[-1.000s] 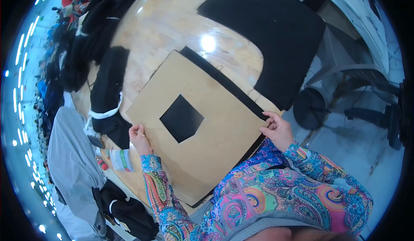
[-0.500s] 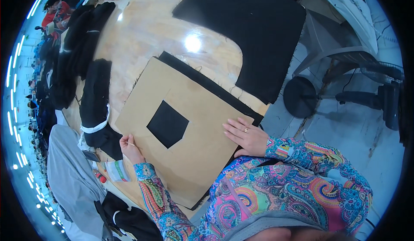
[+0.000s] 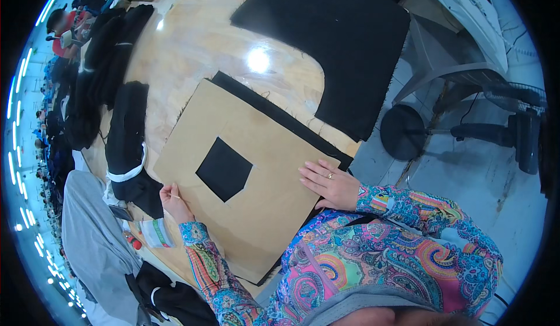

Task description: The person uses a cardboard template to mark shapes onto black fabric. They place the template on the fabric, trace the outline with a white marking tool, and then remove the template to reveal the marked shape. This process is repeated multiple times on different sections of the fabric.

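A tan cardboard template (image 3: 245,119) lies over black cloth (image 3: 277,113), which shows along its far right edge. Through the pocket-shaped cutout in the template, more black cloth is visible. My right hand (image 3: 332,185), with a ring on one finger, rests flat on the template's right corner, fingers stretched out. At the left edge of the template, my left hand (image 3: 175,202) has its fingers pinched together around a thin pale piece (image 3: 173,197), too small to name for certain.
A curved black fabric stack (image 3: 350,46) lies at the far right of the wooden table (image 3: 192,40). Black bundles (image 3: 126,127) line the left side. A small packet (image 3: 155,232) and grey cloth (image 3: 93,232) are near my left arm. A fan (image 3: 519,130) stands right.
The whole view has shifted slightly. Both hands keep their places on the template, and nothing has been picked up or put down.
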Available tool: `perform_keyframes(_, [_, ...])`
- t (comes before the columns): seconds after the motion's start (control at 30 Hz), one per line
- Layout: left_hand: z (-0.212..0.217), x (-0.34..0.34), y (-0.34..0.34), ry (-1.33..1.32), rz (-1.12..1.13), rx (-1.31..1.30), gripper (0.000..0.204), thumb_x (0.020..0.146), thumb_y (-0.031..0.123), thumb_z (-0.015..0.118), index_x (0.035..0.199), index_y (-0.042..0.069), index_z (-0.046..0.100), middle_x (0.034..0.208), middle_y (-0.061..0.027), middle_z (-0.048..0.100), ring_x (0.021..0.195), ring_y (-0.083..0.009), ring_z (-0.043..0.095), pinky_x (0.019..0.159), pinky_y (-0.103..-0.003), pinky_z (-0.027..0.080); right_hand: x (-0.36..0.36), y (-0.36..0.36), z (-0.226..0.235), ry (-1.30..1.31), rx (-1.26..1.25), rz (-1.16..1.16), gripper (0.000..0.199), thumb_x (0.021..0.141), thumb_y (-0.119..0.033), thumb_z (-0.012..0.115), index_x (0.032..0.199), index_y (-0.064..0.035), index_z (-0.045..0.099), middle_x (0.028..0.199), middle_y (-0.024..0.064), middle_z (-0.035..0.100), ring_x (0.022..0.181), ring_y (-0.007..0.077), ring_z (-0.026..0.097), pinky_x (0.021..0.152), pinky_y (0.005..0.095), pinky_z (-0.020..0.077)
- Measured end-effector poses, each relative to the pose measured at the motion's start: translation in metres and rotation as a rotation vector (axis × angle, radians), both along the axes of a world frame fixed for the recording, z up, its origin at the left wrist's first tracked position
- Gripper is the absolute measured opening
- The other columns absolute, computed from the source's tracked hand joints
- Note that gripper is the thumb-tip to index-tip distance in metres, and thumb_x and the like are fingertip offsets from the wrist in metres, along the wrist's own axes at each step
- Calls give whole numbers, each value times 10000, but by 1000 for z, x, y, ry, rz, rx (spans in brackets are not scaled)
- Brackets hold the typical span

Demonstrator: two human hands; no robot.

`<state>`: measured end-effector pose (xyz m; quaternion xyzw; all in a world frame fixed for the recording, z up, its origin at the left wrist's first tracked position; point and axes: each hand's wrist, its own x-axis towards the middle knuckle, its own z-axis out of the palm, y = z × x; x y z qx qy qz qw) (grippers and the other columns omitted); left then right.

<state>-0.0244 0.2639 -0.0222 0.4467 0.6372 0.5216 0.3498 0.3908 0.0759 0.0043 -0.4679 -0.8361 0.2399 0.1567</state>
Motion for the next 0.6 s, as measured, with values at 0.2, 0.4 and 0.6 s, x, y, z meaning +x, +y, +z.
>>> perform_keyframes(0.2, [2, 3, -1, 43, 29, 5, 98, 863, 7, 598, 863, 56, 513, 810, 12, 513, 737, -60, 482, 688, -191, 425, 0, 1, 3, 7, -18, 2, 816, 712, -377, 706, 1350, 4, 367, 1465, 149, 277, 1389, 288, 199, 1140, 442, 155])
perform_keyframes(0.4, [2, 8, -1, 10, 31, 19, 88, 856, 4, 605, 867, 51, 532, 780, 22, 511, 702, -54, 479, 660, -187, 426, 0, 1, 2, 11, -25, 0, 801, 723, -376, 697, 1350, 4, 372, 1462, 148, 282, 1388, 288, 202, 1138, 443, 158])
perform_keyframes(0.6, [-2, 6, 1, 9, 32, 16, 88, 854, -10, 592, 852, 45, 524, 805, -1, 550, 729, -69, 514, 683, -200, 438, 0, 2, 3, 0, -25, -6, 798, 725, -383, 691, 1350, 0, 374, 1456, 142, 292, 1380, 291, 216, 1130, 442, 178])
